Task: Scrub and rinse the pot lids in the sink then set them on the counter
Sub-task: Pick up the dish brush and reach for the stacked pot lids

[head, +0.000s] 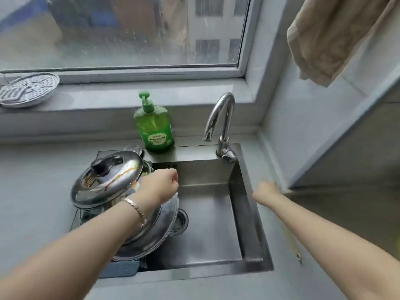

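Note:
Two steel pot lids lie stacked at the left of the steel sink (207,230). The upper lid (104,180) has a black knob and tilts toward me. The lower, larger lid (151,232) leans under my forearm. My left hand (160,185) hovers over the lids in a loose fist, with a bracelet on the wrist; whether it grips anything is hidden. My right hand (267,190) rests on the counter at the sink's right rim, fingers curled against the wall corner.
A green soap pump bottle (154,126) stands behind the sink beside the chrome tap (223,124). A perforated steamer plate (28,89) lies on the window sill. A blue cloth (121,270) sits at the sink's front left. A beige towel (337,37) hangs top right.

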`<state>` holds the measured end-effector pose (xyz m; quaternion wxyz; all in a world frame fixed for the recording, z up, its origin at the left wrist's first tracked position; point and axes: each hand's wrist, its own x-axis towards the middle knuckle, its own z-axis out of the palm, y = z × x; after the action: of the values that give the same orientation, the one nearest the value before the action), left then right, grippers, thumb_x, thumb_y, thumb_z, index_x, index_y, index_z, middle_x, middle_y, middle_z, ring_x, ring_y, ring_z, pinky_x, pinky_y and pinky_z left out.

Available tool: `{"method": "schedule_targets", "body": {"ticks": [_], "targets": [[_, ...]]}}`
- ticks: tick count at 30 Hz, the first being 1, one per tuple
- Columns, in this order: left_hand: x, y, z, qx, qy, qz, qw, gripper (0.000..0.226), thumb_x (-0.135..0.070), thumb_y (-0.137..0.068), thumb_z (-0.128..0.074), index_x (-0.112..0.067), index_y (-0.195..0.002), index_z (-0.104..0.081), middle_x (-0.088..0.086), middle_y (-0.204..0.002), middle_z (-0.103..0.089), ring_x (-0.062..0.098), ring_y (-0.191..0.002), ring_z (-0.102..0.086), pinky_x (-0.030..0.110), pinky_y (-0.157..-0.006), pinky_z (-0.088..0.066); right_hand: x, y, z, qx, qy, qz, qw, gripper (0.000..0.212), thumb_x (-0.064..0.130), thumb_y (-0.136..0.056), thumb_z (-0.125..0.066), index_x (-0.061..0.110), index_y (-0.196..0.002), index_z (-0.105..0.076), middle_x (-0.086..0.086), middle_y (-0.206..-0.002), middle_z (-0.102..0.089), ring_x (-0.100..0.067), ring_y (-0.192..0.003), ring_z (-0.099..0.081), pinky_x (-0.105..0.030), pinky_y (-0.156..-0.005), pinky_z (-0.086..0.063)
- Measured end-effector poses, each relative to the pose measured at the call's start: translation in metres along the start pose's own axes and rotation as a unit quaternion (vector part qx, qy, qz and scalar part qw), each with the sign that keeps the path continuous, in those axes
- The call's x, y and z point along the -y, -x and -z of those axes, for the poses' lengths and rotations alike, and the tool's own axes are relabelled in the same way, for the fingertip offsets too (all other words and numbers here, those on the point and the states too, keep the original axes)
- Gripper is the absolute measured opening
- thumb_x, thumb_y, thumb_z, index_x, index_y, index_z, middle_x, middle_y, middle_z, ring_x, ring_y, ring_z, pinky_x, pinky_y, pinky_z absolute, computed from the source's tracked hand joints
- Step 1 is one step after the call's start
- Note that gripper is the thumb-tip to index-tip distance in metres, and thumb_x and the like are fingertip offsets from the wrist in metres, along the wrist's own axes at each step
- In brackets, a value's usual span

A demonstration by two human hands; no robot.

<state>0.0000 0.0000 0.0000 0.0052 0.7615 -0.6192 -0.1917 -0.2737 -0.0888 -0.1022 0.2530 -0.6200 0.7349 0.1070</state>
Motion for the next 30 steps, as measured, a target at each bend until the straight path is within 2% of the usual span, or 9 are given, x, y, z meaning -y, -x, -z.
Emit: {"method": "schedule_targets", "body": {"ticks": [1, 3, 6, 12, 17, 20, 23, 27, 30], "targets": [[0.0, -0.001, -0.004, 0.014, -0.011, 0.01, 1.0, 0.026, -0.021, -0.09, -0.041, -0.026, -0.107, -0.06, -0.002, -0.11, -0.065, 0.022, -0.101, -0.059, 0.031, -0.083, -0.047, -0.007, -0.003, -0.004, -0.011, 0.002, -0.042, 0.999, 0.037, 0.015, -0.085, -0.048, 0.004, -0.12, -0.046, -0.018, -0.128, -0.047, -0.033, -0.12, -0.047, -0.034, -0.091, -0.045], [0.004, -0.003, -0.014, 0.008, -0.011, 0.019, 1.0, 0.027, -0.022, -0.09, -0.04, -0.027, -0.107, -0.06, -0.003, -0.109, -0.065, 0.021, -0.099, -0.06, 0.034, -0.088, -0.046, -0.023, -0.01, -0.015, -0.044, -0.031, -0.087, 0.995, 0.042, 0.01, -0.091, -0.041, 0.001, -0.131, -0.033, -0.02, -0.135, -0.042, -0.035, -0.125, -0.043, -0.04, -0.1, -0.038], [0.01, -0.006, -0.025, 0.01, 0.01, 0.041, 0.999, 0.026, -0.02, -0.09, -0.04, -0.025, -0.103, -0.062, -0.004, -0.106, -0.066, 0.021, -0.098, -0.059, 0.03, -0.081, -0.045, -0.042, -0.015, -0.031, -0.086, -0.07, -0.081, 0.99, 0.034, -0.003, -0.091, -0.03, 0.003, -0.124, -0.035, -0.024, -0.124, -0.052, -0.038, -0.112, -0.052, -0.039, -0.087, -0.042], [0.02, -0.02, -0.023, 0.035, 0.043, 0.076, 0.996, 0.024, -0.018, -0.092, -0.04, -0.021, -0.1, -0.062, -0.003, -0.101, -0.066, 0.017, -0.088, -0.059, 0.029, -0.072, -0.048, -0.008, -0.017, -0.015, -0.105, -0.166, 0.056, 0.979, 0.017, 0.006, -0.088, -0.044, 0.004, -0.096, -0.059, -0.025, -0.097, -0.063, -0.039, -0.087, -0.055, -0.035, -0.066, -0.039], [0.023, -0.034, -0.015, 0.031, 0.07, 0.079, 0.994, 0.021, -0.017, -0.09, -0.043, -0.026, -0.096, -0.061, -0.005, -0.094, -0.064, 0.017, -0.086, -0.058, 0.029, -0.075, -0.048, 0.065, -0.022, 0.022, -0.155, -0.221, 0.116, 0.956, 0.029, 0.018, -0.087, -0.054, 0.013, -0.115, -0.057, -0.014, -0.102, -0.066, -0.037, -0.097, -0.056, -0.033, -0.07, -0.04], [0.025, -0.038, -0.014, 0.03, 0.085, 0.075, 0.993, 0.019, -0.018, -0.091, -0.044, -0.027, -0.093, -0.06, -0.009, -0.087, -0.056, 0.015, -0.083, -0.054, 0.029, -0.077, -0.048, 0.094, -0.037, 0.024, -0.11, -0.213, 0.123, 0.963, 0.032, 0.036, -0.082, -0.058, 0.026, -0.113, -0.059, -0.008, -0.101, -0.068, -0.033, -0.095, -0.059, -0.031, -0.073, -0.046], [0.026, -0.039, -0.016, 0.033, 0.091, 0.073, 0.993, 0.017, -0.019, -0.092, -0.044, -0.031, -0.087, -0.055, -0.009, -0.085, -0.056, 0.014, -0.079, -0.053, 0.033, -0.084, -0.047, 0.108, -0.049, 0.018, -0.084, -0.164, 0.064, 0.981, 0.034, 0.035, -0.083, -0.056, 0.02, -0.114, -0.058, -0.011, -0.104, -0.066, -0.032, -0.096, -0.06, -0.029, -0.071, -0.042], [0.031, -0.038, -0.018, 0.034, 0.107, 0.077, 0.991, 0.016, -0.02, -0.092, -0.043, -0.03, -0.087, -0.055, -0.009, -0.085, -0.058, 0.008, -0.064, -0.048, 0.025, -0.063, -0.038, 0.111, -0.048, 0.014, -0.115, -0.145, 0.065, 0.981, 0.041, 0.025, -0.09, -0.052, 0.019, -0.131, -0.049, -0.014, -0.112, -0.062, -0.037, -0.102, -0.057, -0.032, -0.074, -0.041], [0.035, -0.037, -0.02, 0.036, 0.118, 0.083, 0.989, 0.016, -0.02, -0.093, -0.043, -0.029, -0.088, -0.055, -0.01, -0.081, -0.057, 0.004, -0.059, -0.047, 0.024, -0.056, -0.035, 0.101, -0.046, 0.012, -0.12, -0.132, 0.065, 0.982, 0.032, 0.022, -0.089, -0.05, 0.012, -0.119, -0.059, -0.018, -0.106, -0.064, -0.039, -0.097, -0.058, -0.032, -0.071, -0.04]]}}
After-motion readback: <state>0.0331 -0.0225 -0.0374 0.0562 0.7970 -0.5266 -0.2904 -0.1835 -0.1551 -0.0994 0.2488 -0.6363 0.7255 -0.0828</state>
